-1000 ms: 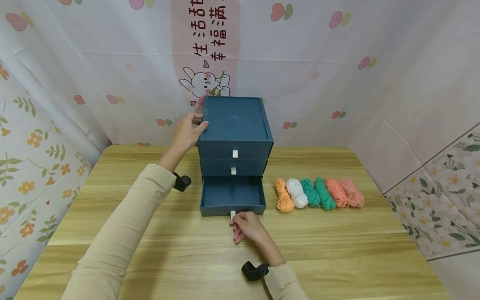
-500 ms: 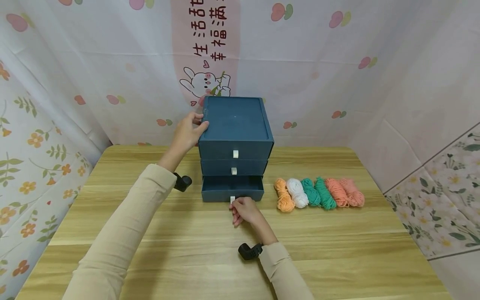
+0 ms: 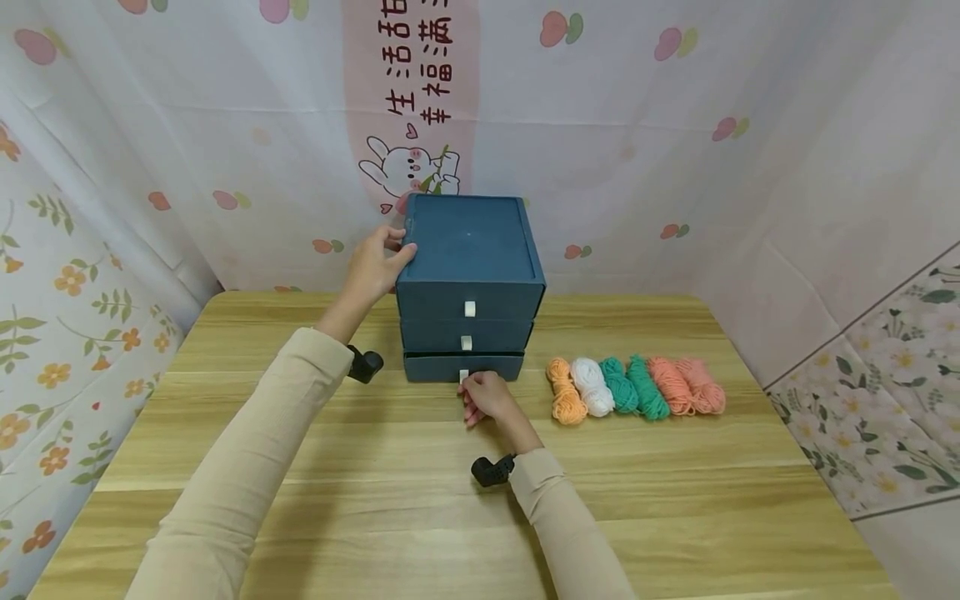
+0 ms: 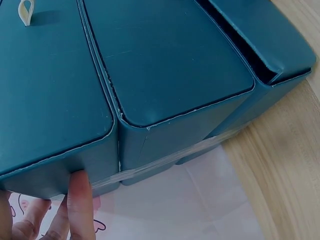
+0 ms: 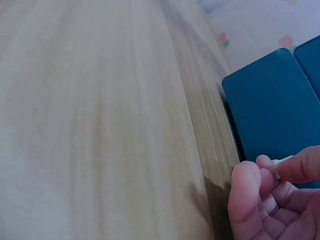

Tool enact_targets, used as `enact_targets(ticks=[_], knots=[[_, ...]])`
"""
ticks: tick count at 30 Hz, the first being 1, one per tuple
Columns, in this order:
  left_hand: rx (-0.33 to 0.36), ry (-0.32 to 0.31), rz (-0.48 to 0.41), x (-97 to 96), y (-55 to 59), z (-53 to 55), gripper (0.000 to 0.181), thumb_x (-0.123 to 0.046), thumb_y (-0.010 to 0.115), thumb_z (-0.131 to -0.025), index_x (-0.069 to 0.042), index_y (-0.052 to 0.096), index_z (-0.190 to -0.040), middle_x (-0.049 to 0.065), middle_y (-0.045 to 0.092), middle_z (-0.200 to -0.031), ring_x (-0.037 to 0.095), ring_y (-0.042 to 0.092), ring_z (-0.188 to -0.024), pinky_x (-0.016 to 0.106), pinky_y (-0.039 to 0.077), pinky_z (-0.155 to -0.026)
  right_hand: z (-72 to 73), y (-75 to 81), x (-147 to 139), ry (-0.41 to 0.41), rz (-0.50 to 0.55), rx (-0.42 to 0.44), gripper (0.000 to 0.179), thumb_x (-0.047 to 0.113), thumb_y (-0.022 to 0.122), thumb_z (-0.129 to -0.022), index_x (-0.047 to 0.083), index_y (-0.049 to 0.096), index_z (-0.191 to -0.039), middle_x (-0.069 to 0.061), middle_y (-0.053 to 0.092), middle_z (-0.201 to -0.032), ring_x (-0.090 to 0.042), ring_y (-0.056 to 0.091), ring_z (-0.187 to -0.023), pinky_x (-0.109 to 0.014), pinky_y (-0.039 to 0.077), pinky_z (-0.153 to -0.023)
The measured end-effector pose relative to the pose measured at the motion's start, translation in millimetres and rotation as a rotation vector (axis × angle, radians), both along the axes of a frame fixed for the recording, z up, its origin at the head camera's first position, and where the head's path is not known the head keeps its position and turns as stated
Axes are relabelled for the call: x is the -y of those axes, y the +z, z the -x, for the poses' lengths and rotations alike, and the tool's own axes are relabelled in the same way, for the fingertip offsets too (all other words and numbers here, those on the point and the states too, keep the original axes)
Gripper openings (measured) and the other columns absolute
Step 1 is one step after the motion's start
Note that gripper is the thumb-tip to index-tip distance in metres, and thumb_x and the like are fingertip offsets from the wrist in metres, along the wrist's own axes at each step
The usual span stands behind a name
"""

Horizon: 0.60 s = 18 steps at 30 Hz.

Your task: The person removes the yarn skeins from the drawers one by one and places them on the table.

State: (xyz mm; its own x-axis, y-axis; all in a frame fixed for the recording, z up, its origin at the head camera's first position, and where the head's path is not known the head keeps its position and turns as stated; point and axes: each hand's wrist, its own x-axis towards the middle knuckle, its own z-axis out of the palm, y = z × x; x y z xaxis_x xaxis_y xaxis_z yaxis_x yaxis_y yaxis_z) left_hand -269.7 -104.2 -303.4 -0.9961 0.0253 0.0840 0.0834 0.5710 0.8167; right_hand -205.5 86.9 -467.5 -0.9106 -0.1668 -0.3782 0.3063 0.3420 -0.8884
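A dark blue cabinet (image 3: 472, 242) with three stacked drawers stands at the table's back. My left hand (image 3: 375, 262) rests against its upper left side, thumb on the top edge; in the left wrist view, fingers (image 4: 81, 205) touch the side wall. The bottom drawer (image 3: 431, 369) protrudes slightly, leaving a narrow dark gap above its front, also visible in the left wrist view. Thumb and fingers of my right hand (image 3: 487, 396) pinch the small white pull tab (image 3: 463, 376) on this drawer. In the right wrist view, the fingers mostly cover that tab (image 5: 283, 160).
Several yarn skeins lie in a row right of the cabinet: orange (image 3: 567, 392), white (image 3: 592, 387), green (image 3: 648, 388) and coral pink (image 3: 671, 386). The wooden table (image 3: 375, 500) spreads in front. A printed curtain (image 3: 600, 167) hangs close behind the cabinet.
The bottom drawer has slid back from well out to nearly flush, my right hand moving forward with its tab. My left hand has stayed on the cabinet's side.
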Motion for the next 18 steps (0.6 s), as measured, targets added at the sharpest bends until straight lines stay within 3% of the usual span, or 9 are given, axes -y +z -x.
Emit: enact_targets(ticks=[18], knots=[[-0.002, -0.001, -0.010, 0.2, -3.0, 1.6, 0.046, -0.034, 0.048, -0.096, -0.009, 0.044, -0.135, 0.015, 0.051, -0.129, 0.033, 0.059, -0.098, 0.043, 0.057, -0.073, 7.5, 1.6, 1.7, -0.007, -0.043, 0.001, 0.028, 0.015, 0.039, -0.099, -0.003, 0.059, -0.092, -0.004, 0.050, -0.062, -0.010, 0.050, -0.040, -0.023, 0.049, -0.039]])
